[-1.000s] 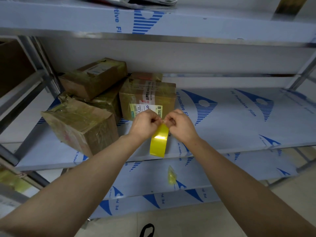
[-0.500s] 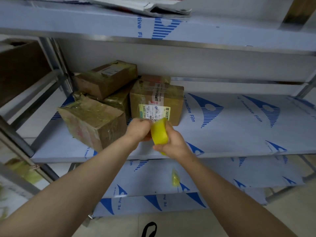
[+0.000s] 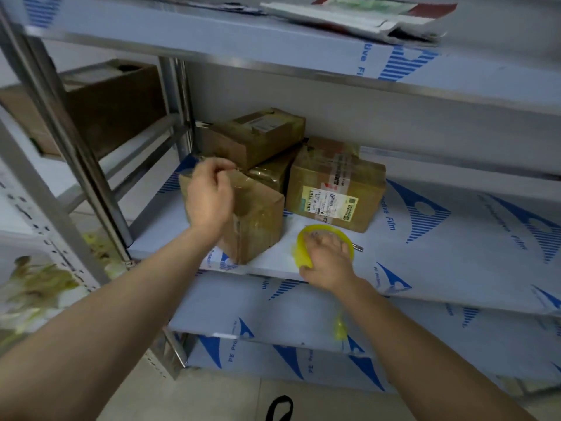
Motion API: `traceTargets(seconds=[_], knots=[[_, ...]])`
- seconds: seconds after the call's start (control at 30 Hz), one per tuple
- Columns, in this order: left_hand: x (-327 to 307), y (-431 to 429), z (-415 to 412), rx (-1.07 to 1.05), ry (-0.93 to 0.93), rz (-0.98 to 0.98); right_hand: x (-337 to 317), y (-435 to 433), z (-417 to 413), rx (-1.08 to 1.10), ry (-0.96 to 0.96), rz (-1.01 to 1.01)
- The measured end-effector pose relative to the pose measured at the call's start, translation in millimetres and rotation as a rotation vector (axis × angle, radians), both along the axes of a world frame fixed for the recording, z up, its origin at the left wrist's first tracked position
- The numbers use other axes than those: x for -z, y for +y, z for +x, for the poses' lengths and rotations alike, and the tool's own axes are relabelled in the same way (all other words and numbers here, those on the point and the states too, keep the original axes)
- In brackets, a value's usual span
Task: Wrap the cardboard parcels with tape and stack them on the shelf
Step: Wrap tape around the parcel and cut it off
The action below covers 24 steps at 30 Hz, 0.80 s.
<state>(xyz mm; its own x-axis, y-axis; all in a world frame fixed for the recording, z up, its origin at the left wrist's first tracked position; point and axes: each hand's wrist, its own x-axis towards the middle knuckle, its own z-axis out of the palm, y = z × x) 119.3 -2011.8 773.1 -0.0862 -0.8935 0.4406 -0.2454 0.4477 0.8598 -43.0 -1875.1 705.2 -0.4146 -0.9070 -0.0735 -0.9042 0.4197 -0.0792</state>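
Your left hand [image 3: 209, 199] hovers over the top of the nearest parcel [image 3: 258, 220], fingers curled inward at its far left edge; whether they pinch anything there, you cannot tell from this view. Your right hand [image 3: 326, 265] grips the yellow tape roll [image 3: 302, 253], fingers laid across the ring, and the roll rests on the middle shelf [image 3: 455, 253] just right of that parcel and just in front of the labelled parcel [image 3: 334, 192]. Both parcels are brown cardboard, glossy with tape. Behind them a top parcel [image 3: 258, 135] lies tilted on a lower parcel [image 3: 270, 174], all clustered at the shelf's left end near the steel upright [image 3: 60, 132].

The shelf boards are pale grey under protective film printed with blue marks, as are the upper shelf [image 3: 212, 31] and the lower shelf [image 3: 273, 311]. Flat mailers [image 3: 349, 16] lie on the upper shelf. A scrap of yellow tape [image 3: 340, 326] hangs at the lower shelf's edge. To the left, an open brown box [image 3: 100, 110] sits on the neighbouring rack. Below, the tiled floor [image 3: 227, 399] shows a black strap [image 3: 279, 408]
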Motion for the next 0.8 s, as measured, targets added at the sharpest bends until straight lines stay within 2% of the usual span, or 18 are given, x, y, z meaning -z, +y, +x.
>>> traceTargets(seconds=[0.03,0.1,0.13,0.17,0.23,0.3,0.4,0.5,0.53,0.6,0.67,0.7,0.77,0.8], knots=[[3.9,-13.5,7.0,-0.071,-0.017,0.028,-7.4,-5.1,6.0,0.054,-0.101,-0.194],[9.9,-36.8,17.3,-0.128,-0.054,0.092,-25.2,-20.1,23.7,0.106,-0.437,-0.588],[12.5,-46.2,20.4,-0.129,-0.077,0.132,-33.1,-29.8,33.5,0.08,-0.587,-0.664],[14.9,-54.0,22.2,-0.116,-0.102,0.175,-39.5,-39.7,43.4,0.038,-0.673,-0.649],[18.6,-65.9,22.3,-0.055,-0.145,0.272,-43.5,-58.3,58.4,0.003,-0.684,-0.485],[23.0,-72.5,20.9,0.03,-0.196,0.35,-38.5,-73.6,65.6,0.022,-0.59,-0.373],[29.6,-79.6,23.1,0.074,-0.314,0.358,-25.4,-86.0,70.4,0.023,-0.377,-0.384],[34.5,-77.7,29.9,-0.047,-0.425,0.307,-23.8,-89.4,61.4,-0.006,-0.414,-0.393],[35.4,-73.4,31.1,-0.114,-0.5,0.217,-25.8,-90.1,56.0,-0.012,-0.438,-0.363],[33.8,-58.6,29.3,-0.148,-0.572,-0.188,-31.1,-91.9,46.7,-0.011,-0.468,-0.278],[31.2,-43.3,19.9,0.079,-0.545,-0.657,-32.5,-92.3,42.5,0.03,-0.564,-0.235],[32.3,-36.9,14.1,0.23,-0.577,-0.814,-31.3,-91.6,42.8,0.049,-0.633,-0.235],[35.5,-27.4,7.1,0.41,-0.664,-0.895,-24.8,-89.6,44.1,0.056,-0.71,-0.274],[37.4,-26.5,4.9,0.411,-0.654,-0.897,-21.4,-89.0,44.4,0.055,-0.715,-0.306]])
